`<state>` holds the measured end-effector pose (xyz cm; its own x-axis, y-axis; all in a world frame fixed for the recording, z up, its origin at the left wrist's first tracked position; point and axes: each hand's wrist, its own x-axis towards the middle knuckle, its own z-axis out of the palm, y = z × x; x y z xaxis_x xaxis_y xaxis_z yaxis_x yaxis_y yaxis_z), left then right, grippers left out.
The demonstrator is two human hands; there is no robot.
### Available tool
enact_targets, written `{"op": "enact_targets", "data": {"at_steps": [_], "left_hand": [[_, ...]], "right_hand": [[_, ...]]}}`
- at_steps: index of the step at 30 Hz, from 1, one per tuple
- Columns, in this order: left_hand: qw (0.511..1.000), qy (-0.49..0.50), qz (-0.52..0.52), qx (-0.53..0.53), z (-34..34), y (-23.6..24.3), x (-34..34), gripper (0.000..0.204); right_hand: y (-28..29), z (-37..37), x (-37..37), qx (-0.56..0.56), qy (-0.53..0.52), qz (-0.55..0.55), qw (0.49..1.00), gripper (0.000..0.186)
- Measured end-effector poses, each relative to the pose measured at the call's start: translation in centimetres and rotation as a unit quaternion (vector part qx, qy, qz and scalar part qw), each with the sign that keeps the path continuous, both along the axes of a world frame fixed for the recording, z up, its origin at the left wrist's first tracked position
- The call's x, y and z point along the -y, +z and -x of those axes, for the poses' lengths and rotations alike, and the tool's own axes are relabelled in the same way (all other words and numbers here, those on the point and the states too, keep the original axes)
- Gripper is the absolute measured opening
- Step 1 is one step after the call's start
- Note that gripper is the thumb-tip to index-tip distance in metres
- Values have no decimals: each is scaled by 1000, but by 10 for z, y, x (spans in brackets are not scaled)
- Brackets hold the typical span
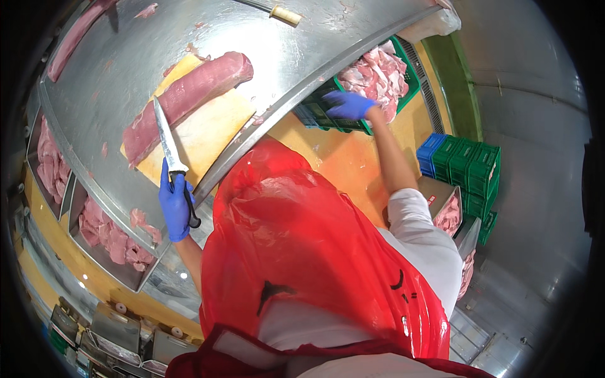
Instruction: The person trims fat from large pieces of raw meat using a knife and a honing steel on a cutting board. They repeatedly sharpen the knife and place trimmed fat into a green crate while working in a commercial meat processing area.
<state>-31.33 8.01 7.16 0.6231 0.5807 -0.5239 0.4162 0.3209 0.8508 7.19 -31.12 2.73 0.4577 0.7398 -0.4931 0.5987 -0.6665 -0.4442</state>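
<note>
My left hand (174, 205), in a blue glove, is closed around the black handle of a knife (166, 137). The blade points away from me and passes over the near end of a long, trimmed pork loin (188, 97). That loin lies on a yellowed cutting board (220, 126) at the edge of the steel table. Off to the right, my gloved right hand (348, 105) is stretched out at the near side of a green crate (412, 75) heaped with pale meat trimmings (378, 74). Its fingers look extended, slightly blurred, with nothing visible in them.
The steel table (189, 28) carries another long meat strip (75, 41), scraps and a white-handled tool (285, 15). Metal trays of meat pieces (110, 236) stand beyond its left edge. Stacked green crates (472, 167) and a box of meat (447, 214) are at right.
</note>
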Motion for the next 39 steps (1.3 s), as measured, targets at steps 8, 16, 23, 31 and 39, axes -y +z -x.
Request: {"op": "enact_targets", "data": {"at_steps": [8, 16, 23, 31, 39], "left_hand": [[966, -22, -237, -101, -8, -2, -8, 70], [884, -119, -406, -198, -94, -34, 7, 77], [860, -121, -394, -302, -120, -63, 23, 74], [830, -119, -491, -236, -125, -114, 21, 79], [920, -154, -220, -286, 41, 2, 100, 58]], "right_hand": [[-23, 48, -293, 48, 39, -287, 956, 79], [-50, 27, -370, 131, 170, -24, 976, 111], [-41, 38, -363, 132, 149, -13, 980, 100], [-39, 37, -347, 97, 66, -42, 992, 95], [-126, -103, -383, -164, -227, -126, 952, 100]]}}
